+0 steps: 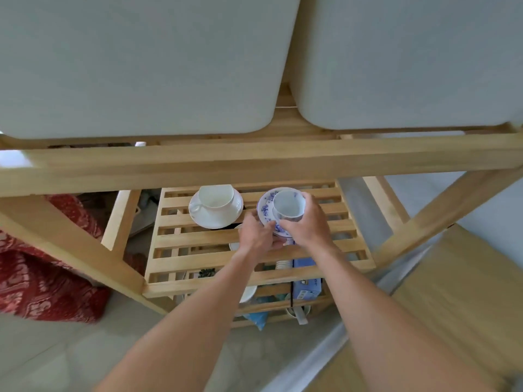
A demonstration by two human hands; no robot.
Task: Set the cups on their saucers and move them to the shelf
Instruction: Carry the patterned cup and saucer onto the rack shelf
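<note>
A plain white cup (216, 197) stands on its white saucer (223, 217) on the slatted wooden shelf (198, 239), toward the back left. To its right, a blue-patterned cup (288, 206) sits on a blue-patterned saucer (266, 209), just above the slats. My left hand (259, 234) grips the saucer's near left rim from below. My right hand (307, 222) wraps around the right side of the blue-patterned cup. Whether the saucer touches the shelf is hidden by my hands.
Two large white bins (141, 66) sit on the upper wooden tier (254, 162) right above the shelf opening. Boxes and dishes (307, 287) lie on a lower tier. A red patterned cloth (42, 278) is at the left, a wooden surface (452, 306) at the right.
</note>
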